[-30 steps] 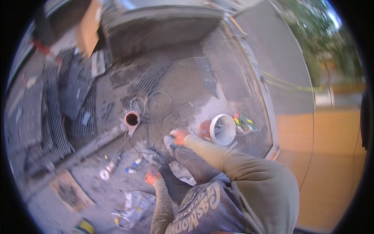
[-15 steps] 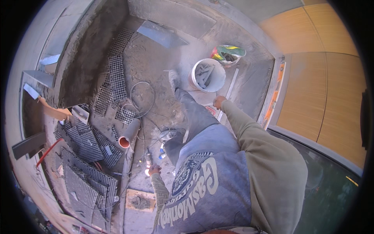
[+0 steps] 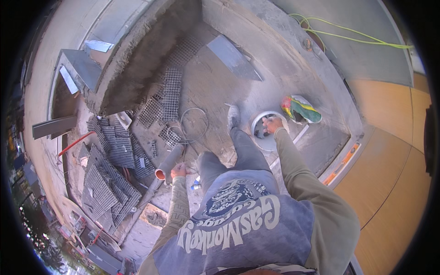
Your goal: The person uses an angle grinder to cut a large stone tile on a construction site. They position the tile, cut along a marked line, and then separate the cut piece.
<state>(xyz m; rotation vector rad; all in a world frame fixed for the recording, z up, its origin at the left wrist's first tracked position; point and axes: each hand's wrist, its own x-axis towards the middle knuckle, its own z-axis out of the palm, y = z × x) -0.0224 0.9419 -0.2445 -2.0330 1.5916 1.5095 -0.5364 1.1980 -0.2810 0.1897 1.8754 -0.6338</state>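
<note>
My right hand (image 3: 273, 124) is over the mouth of a white bucket (image 3: 253, 123), its fingers partly stretched and apart. Grey offcuts (image 3: 259, 132) lie inside the bucket, partly covered by the hand. Beside the bucket sits a crumpled green, yellow and red bag (image 3: 302, 110). At the lower left, my left hand (image 3: 180, 170) is closed next to an orange-ended grey pipe (image 3: 169, 161). What it grips is too small and blurred to make out. A thin grey cable (image 3: 207, 120) lies coiled on the floor beyond it.
Black grid mats (image 3: 107, 192) are heaped at the left. A grey sheet (image 3: 233, 57) leans by the far wall. An orange spirit level (image 3: 343, 162) lies along the right ledge. A mortar-smeared board (image 3: 154, 215) rests near my left forearm.
My right hand has moved forward from beside the bucket to over its mouth. My left hand has moved up towards the pipe end. The view has turned, shifting the scene.
</note>
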